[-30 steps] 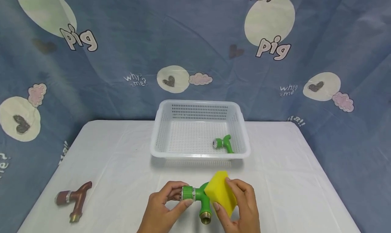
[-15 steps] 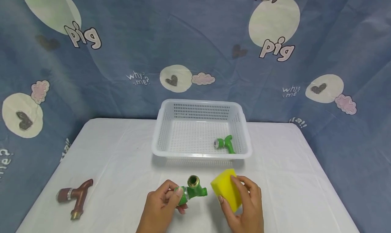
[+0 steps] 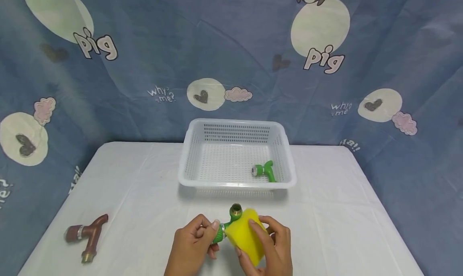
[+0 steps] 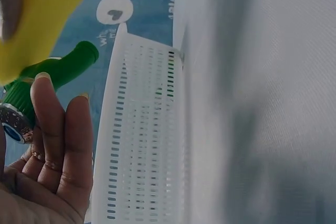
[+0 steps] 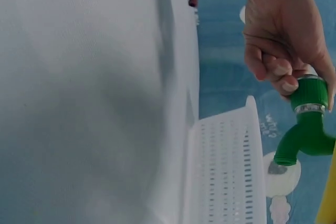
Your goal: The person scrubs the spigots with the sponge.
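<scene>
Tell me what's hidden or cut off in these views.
Head view: some of the green brass-mouthed faucet, behind the yellow foam sponge.
Head view: lower end of the other green faucet, behind the near rim of the white perforated plastic basket.
Left wrist view: much of the right hand, cut off by the frame edges.
Right wrist view: most of the sponge, cut off by the right edge.
</scene>
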Demonstrator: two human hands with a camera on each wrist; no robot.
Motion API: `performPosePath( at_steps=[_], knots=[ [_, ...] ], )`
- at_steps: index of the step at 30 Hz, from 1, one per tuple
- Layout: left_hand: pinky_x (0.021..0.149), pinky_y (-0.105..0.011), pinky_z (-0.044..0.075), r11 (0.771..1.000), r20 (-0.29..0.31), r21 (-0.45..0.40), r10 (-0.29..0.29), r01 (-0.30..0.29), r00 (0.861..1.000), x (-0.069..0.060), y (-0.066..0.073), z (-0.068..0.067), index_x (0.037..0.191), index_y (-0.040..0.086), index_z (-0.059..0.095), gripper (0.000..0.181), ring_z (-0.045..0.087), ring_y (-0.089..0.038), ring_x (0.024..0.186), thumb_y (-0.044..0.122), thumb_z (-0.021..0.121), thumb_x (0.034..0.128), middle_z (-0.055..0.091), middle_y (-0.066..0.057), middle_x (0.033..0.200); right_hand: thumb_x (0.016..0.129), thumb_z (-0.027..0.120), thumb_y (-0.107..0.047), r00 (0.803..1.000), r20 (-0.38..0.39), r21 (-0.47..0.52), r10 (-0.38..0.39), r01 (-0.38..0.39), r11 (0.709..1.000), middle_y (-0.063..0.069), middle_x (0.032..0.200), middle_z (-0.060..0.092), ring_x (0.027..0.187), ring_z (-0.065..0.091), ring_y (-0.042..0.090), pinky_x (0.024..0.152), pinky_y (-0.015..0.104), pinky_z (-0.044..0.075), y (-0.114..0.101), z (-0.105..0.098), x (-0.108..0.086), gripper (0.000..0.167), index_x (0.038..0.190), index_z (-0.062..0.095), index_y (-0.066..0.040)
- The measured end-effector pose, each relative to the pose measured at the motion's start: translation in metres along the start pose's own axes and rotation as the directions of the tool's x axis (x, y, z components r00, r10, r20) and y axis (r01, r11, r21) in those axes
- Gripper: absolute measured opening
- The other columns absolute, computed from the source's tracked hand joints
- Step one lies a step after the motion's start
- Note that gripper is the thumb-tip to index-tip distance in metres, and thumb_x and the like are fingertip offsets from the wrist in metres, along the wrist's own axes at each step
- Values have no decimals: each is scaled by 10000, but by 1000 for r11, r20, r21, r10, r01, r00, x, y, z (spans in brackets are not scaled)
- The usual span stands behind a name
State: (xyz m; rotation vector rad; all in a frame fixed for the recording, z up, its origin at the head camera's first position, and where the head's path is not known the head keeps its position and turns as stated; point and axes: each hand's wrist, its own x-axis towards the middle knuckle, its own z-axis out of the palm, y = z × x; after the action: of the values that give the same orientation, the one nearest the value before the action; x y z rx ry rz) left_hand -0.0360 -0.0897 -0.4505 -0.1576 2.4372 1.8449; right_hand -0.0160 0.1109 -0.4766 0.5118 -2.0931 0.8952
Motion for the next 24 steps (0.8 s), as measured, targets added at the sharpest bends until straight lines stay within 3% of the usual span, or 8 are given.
performPosePath(
  at_steps=[3,9,13,18,24],
  knots=[
    [505,-282,501,1000,6,9,0,0,1000,0,0,-1,820,120,583,397,637,-221,485,454,699,1002,656,24,573,1012,603,-528,999,37,-25,9,-8,1000,170,1273,585,931,422,188,726,209,335,1,3,-1,494,1253,724,-114],
    [516,-276,494,998,-37,43,-32,34,999,0,3,-6,806,126,585,450,636,-212,496,524,685,989,647,33,574,1034,523,-568,992,127,-123,-14,30,992,116,1259,583,909,422,172,683,237,395,9,5,-11,486,1257,722,-184],
    [537,-283,522,999,-67,34,-40,42,997,1,2,-9,808,122,595,459,639,-217,496,537,691,981,645,28,576,1033,505,-582,992,123,-158,-2,21,987,106,1246,587,905,430,180,684,244,401,12,2,-13,499,1231,723,-180],
    [555,-278,528,998,-67,38,-44,47,997,3,-2,-8,815,129,607,454,642,-205,510,544,691,978,646,31,582,1023,563,-551,996,92,-79,-11,19,997,115,1258,595,956,451,186,759,230,368,4,-5,-7,480,1246,728,-159],
    [585,-283,547,998,-18,42,-44,45,999,3,-3,-4,833,122,611,494,640,-202,532,594,669,967,647,14,606,1045,580,-483,983,127,2,-132,133,991,136,1275,588,1049,485,215,859,234,421,-4,-9,-7,430,1269,731,-149]
  ],
)
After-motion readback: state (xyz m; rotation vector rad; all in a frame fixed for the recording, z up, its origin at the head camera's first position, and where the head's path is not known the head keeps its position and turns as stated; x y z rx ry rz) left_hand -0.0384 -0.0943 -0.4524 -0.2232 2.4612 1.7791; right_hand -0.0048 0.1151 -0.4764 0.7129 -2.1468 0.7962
